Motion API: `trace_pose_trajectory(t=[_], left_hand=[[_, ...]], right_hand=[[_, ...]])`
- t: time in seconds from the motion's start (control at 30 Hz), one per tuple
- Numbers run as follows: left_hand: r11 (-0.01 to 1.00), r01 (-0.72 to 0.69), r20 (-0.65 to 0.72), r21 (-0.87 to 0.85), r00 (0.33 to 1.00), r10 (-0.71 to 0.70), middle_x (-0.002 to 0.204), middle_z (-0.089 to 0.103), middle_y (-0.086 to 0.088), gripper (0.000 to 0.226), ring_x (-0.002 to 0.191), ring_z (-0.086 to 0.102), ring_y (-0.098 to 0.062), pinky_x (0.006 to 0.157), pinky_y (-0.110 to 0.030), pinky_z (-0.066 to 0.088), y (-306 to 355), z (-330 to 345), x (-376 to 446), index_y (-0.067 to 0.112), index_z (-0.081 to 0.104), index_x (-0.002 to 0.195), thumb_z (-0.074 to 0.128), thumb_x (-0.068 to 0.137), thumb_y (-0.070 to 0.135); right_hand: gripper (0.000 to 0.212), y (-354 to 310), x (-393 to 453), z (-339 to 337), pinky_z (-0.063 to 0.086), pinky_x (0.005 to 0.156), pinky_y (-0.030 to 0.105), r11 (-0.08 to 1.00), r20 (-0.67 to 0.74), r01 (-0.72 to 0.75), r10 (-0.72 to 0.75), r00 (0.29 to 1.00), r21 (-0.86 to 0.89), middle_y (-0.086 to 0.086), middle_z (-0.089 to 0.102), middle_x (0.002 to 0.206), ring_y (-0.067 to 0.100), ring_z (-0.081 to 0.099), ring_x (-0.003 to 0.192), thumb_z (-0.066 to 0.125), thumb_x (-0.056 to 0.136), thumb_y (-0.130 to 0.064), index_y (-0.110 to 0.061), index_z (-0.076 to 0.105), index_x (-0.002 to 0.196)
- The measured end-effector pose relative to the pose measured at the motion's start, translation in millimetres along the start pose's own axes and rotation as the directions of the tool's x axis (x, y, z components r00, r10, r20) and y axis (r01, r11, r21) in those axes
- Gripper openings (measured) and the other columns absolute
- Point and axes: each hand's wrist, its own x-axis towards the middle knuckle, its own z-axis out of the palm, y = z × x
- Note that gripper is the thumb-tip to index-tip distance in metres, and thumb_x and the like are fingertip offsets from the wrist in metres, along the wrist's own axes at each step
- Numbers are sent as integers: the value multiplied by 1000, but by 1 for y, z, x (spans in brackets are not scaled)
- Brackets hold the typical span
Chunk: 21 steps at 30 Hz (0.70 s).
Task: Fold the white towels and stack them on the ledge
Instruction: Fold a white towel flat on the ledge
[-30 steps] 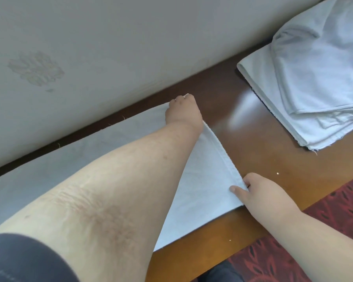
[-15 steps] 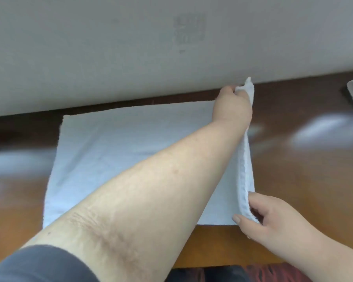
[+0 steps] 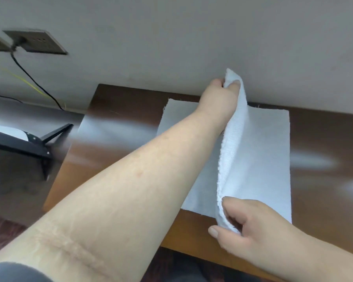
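Note:
A white towel (image 3: 259, 159) lies on the brown wooden ledge (image 3: 118, 119) against the wall. Its right-hand edge is lifted off the wood and carried over the rest of the cloth, forming a raised fold. My left hand (image 3: 220, 96) pinches the far corner of that lifted edge near the wall. My right hand (image 3: 247, 226) pinches the near corner at the ledge's front edge. My left forearm crosses the towel and hides part of its left half. The stack of other towels is out of view.
Grey wall (image 3: 192, 37) runs right behind the ledge. A wall socket (image 3: 37, 41) with a black cable is at upper left. A black-framed stand (image 3: 29, 139) sits left of the ledge's end. Dark red carpet (image 3: 0, 226) lies below.
Both hands have lifted the towel's right edge and carried it leftward over the cloth. The view has swung left, so the folded towel stack has left the frame.

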Motion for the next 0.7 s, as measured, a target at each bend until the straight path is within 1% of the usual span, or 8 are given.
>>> trace_pose_trajectory(t=[0.1,0.2,0.27,0.37,0.43,0.47,0.53,0.7], left_hand=[[998,38,-16,-40,999,-39,118,66,-9,40,101,66,-26,92,-42,54,-4,-48,21,12,53,134,54,96,28],[994,89,-49,-66,995,-92,118,66,-15,38,101,67,-29,92,-43,54,-25,-89,46,5,52,135,53,99,19],[993,119,-79,-9,990,-119,127,61,-16,46,113,62,-31,101,-46,48,-40,-108,60,6,45,141,55,98,22],[990,109,-87,94,991,-100,135,54,-15,50,119,56,-30,105,-43,44,-55,-124,78,8,40,144,54,99,25],[977,120,-72,175,991,-108,124,54,-7,29,110,55,-24,98,-33,45,-64,-131,90,17,48,127,50,101,28],[962,141,-73,235,989,-127,114,51,-2,11,101,50,-21,86,-23,44,-69,-134,96,24,47,112,47,101,29],[942,143,-97,303,988,-119,97,46,-2,9,89,42,-18,63,-15,40,-80,-139,106,21,45,100,45,102,30],[849,1,-89,528,995,54,103,58,-5,29,89,53,-23,74,-25,41,-94,-150,120,11,51,121,49,100,31]], right_hand=[[38,-23,38,21,33,50,19,1000,11,10,-10,1000,8,-12,46,64,9,40,55,52,80,-65,-32,37,70],[34,-34,87,48,31,45,22,1000,29,-26,26,999,-1,-14,51,65,6,48,53,49,81,-63,-34,36,69],[31,-36,116,67,30,46,22,998,58,-60,60,997,1,-19,50,62,2,49,52,49,84,-58,-35,36,67],[35,-33,143,89,37,52,31,992,62,-126,125,990,14,-8,45,60,9,46,54,49,85,-53,-26,34,69],[36,-32,153,99,41,55,34,985,84,-174,171,982,23,-5,48,64,15,57,64,48,88,-51,-23,35,71],[35,-31,157,102,42,57,34,980,98,-197,194,976,25,-5,50,66,17,62,69,47,89,-50,-23,36,71],[33,-29,164,107,42,57,32,969,120,-244,239,963,26,-8,53,68,18,62,74,47,93,-49,-28,35,70],[33,-31,176,115,47,65,32,950,135,-312,306,942,24,-5,63,77,19,62,80,47,95,-49,-30,35,71]])
